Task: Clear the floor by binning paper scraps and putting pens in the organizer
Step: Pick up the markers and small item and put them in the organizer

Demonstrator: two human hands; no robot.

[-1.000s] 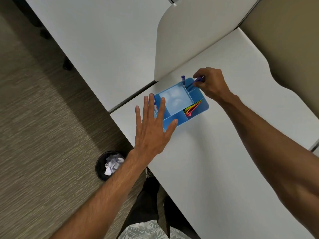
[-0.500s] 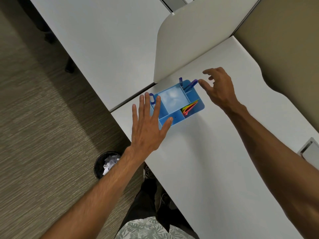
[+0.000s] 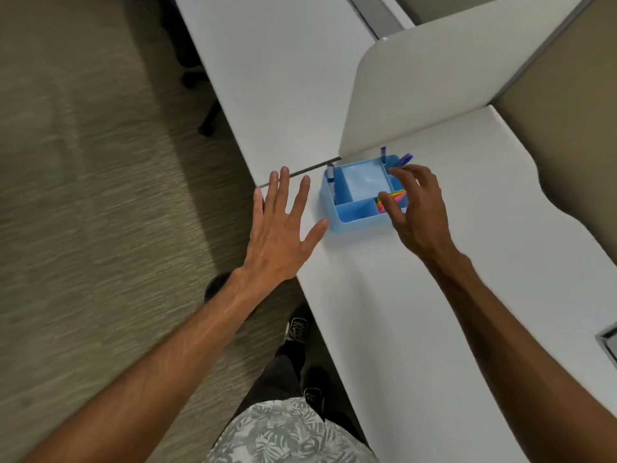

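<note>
A light blue organizer (image 3: pixel 355 222) stands on the white desk (image 3: pixel 434 329) near its far left corner. Blue pens stand in it: one (image 3: pixel 331 177) in the left slot, two (image 3: pixel 402 160) at the back right. Bright coloured items (image 3: pixel 395 196) fill its right compartment. My right hand (image 3: pixel 417 212) hovers over the organizer's right side, fingers spread and curled, holding nothing. My left hand (image 3: pixel 283 228) is flat and spread over the desk's left edge, thumb tip close to the organizer's front left corner. The black bin (image 3: pixel 217 287) on the floor is mostly hidden by my left forearm.
A white divider panel (image 3: pixel 434 88) rises just behind the organizer. A second white desk (image 3: pixel 283 78) runs to the left beyond a narrow gap. Grey carpet (image 3: pixel 83 195) covers the floor on the left. My shoes (image 3: pixel 295 330) stand by the desk edge.
My right hand let go of the blue pen, now standing in the back right slot, then came over the organizer's right side. The view shifted, and my forearm now covers the bin.
</note>
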